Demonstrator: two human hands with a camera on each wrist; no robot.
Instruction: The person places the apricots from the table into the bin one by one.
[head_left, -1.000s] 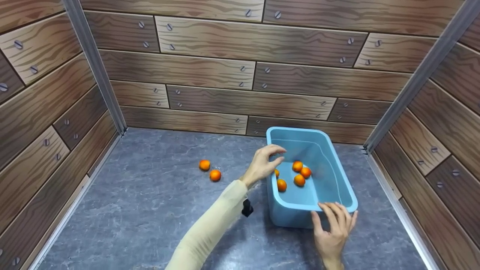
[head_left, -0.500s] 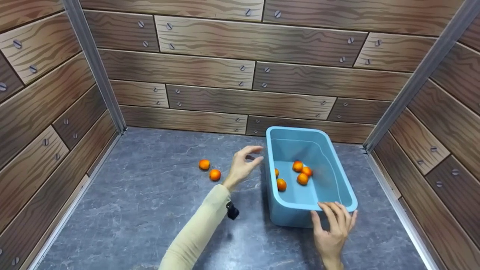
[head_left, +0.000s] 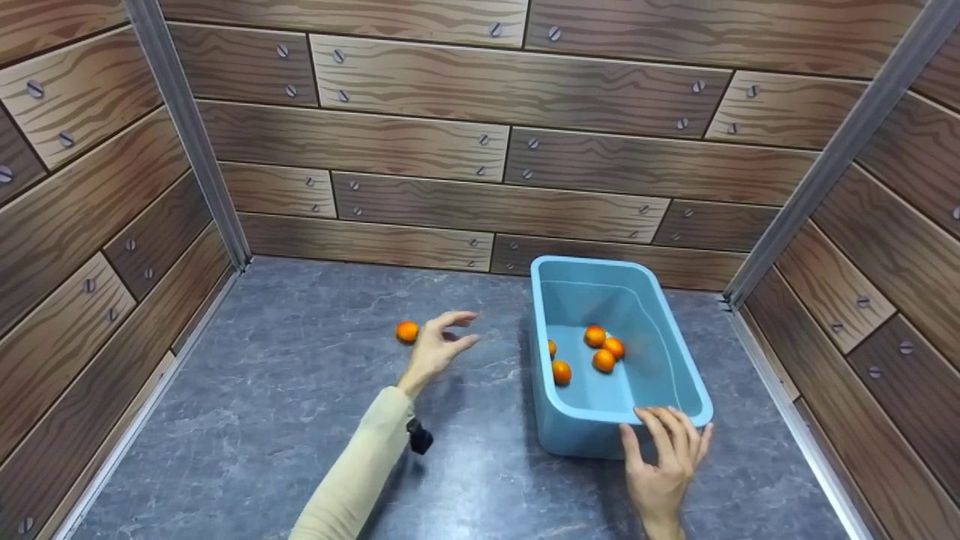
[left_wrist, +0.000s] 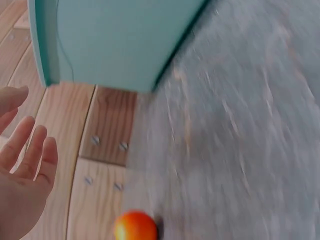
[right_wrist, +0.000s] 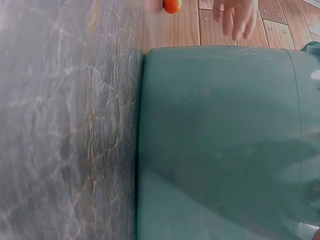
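My left hand [head_left: 436, 351] hovers above the grey floor with nothing in its grasp, thumb and fingers spread apart. Just left of it lies a small mandarin orange [head_left: 407, 332]; a second one that lay nearby is hidden from the head view. A mandarin also shows at the bottom of the left wrist view [left_wrist: 135, 227], below the left hand [left_wrist: 27, 170]. At the right stands a blue plastic bin [head_left: 551, 420] with several mandarins [head_left: 604, 361] inside. My right hand [head_left: 664, 469] rests its fingers on the bin's near rim, thumb against the outer wall.
Wood-patterned walls [head_left: 420, 142] enclose the grey marbled floor [head_left: 300, 420] at the back and both sides, with metal strips at the corners. The bin stands near the back wall. A small black device [head_left: 420, 436] is worn at the left wrist.
My left hand has moved left from over the bin's left rim to beside the loose mandarins. Mandarins in the bin shifted slightly. The right hand stays on the rim.
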